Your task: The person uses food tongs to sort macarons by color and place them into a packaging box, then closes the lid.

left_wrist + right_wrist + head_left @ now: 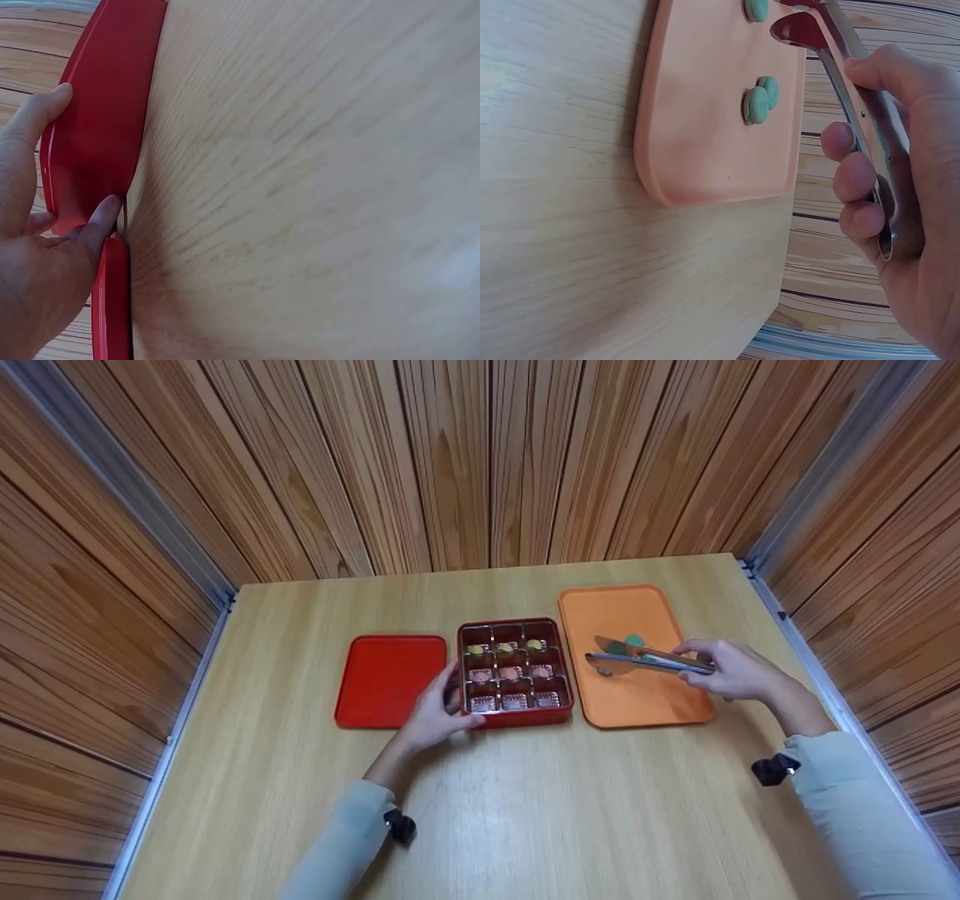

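With the thumb at its front and fingers at its left side, my left hand [435,718] holds the corner of a red box [525,720]. Its dark divided insert bears yellow macarons [505,648] in the back row and pink macarons [511,673] in the middle row. The front row shows shiny ribbed bottoms. My right hand [731,669] grips metal tongs [885,142], their tips apart over the orange tray [652,712]. Green macarons [756,105] lie on that tray, partly hidden by the tongs in the head view. No macaron is visible between the tips.
A flat red lid [390,682] lies left of the box, close to my left hand. The orange tray stands just right of the box. Wooden panel walls [465,465] enclose the table [510,810] at the back and both sides.
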`<state>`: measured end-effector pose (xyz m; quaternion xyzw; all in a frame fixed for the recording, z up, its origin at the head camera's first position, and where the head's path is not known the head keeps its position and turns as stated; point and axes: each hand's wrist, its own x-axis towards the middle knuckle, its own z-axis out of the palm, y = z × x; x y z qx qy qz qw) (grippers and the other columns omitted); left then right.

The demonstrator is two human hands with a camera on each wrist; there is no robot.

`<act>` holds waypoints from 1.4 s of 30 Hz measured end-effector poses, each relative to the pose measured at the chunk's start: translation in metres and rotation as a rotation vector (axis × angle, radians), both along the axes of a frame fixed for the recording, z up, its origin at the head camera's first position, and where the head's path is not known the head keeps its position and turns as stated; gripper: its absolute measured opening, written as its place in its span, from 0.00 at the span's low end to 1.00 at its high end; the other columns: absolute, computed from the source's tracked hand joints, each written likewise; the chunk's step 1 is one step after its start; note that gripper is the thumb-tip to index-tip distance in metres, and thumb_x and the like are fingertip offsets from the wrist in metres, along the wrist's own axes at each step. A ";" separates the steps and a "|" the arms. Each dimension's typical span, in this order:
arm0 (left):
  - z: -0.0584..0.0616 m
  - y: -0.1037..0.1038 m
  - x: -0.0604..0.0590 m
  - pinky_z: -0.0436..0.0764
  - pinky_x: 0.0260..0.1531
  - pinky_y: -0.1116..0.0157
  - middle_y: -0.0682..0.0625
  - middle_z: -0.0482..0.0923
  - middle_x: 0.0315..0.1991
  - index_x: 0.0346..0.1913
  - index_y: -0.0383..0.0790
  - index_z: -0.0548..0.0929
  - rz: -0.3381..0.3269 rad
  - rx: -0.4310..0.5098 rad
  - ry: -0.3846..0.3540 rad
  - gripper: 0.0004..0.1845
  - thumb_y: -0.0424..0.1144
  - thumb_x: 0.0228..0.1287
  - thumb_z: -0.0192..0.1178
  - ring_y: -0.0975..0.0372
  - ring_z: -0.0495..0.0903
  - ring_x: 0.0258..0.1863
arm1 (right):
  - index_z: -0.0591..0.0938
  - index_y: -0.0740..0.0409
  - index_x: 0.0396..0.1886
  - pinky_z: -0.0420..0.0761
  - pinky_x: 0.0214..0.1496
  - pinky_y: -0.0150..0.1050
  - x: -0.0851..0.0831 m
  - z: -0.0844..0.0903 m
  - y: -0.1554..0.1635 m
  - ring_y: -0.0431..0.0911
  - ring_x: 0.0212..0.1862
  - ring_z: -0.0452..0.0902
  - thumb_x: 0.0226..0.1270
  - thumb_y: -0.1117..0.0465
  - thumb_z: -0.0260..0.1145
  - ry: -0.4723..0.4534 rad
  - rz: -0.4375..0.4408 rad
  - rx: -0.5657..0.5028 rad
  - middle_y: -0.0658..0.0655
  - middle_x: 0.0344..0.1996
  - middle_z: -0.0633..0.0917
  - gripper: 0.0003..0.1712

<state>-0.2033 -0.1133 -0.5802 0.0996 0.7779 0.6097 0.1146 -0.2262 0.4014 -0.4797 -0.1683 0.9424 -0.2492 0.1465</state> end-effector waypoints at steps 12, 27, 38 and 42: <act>-0.001 -0.001 -0.001 0.75 0.85 0.48 0.34 0.65 0.87 0.93 0.40 0.53 -0.006 -0.024 -0.010 0.65 0.34 0.61 0.85 0.40 0.64 0.89 | 0.83 0.60 0.71 0.75 0.19 0.33 -0.003 -0.003 -0.001 0.41 0.18 0.73 0.81 0.61 0.71 -0.037 0.011 0.026 0.53 0.30 0.81 0.23; -0.004 -0.002 -0.003 0.77 0.83 0.50 0.31 0.66 0.85 0.92 0.35 0.51 -0.024 -0.010 0.033 0.65 0.34 0.60 0.85 0.38 0.67 0.87 | 0.85 0.59 0.66 0.75 0.19 0.33 -0.002 -0.005 0.001 0.41 0.19 0.73 0.82 0.64 0.69 -0.026 0.024 0.028 0.53 0.31 0.81 0.17; -0.001 -0.002 -0.001 0.74 0.85 0.46 0.31 0.64 0.87 0.93 0.36 0.50 -0.031 0.004 0.016 0.65 0.32 0.60 0.84 0.38 0.65 0.88 | 0.85 0.60 0.66 0.74 0.20 0.33 -0.001 0.001 -0.001 0.41 0.20 0.73 0.83 0.62 0.68 -0.012 0.023 0.037 0.53 0.32 0.81 0.17; -0.002 -0.003 -0.001 0.75 0.85 0.47 0.32 0.64 0.87 0.93 0.36 0.50 -0.029 -0.012 0.012 0.66 0.32 0.60 0.85 0.39 0.64 0.89 | 0.86 0.58 0.66 0.73 0.21 0.32 -0.002 0.007 -0.002 0.41 0.22 0.73 0.83 0.61 0.69 0.006 0.020 0.053 0.52 0.32 0.82 0.17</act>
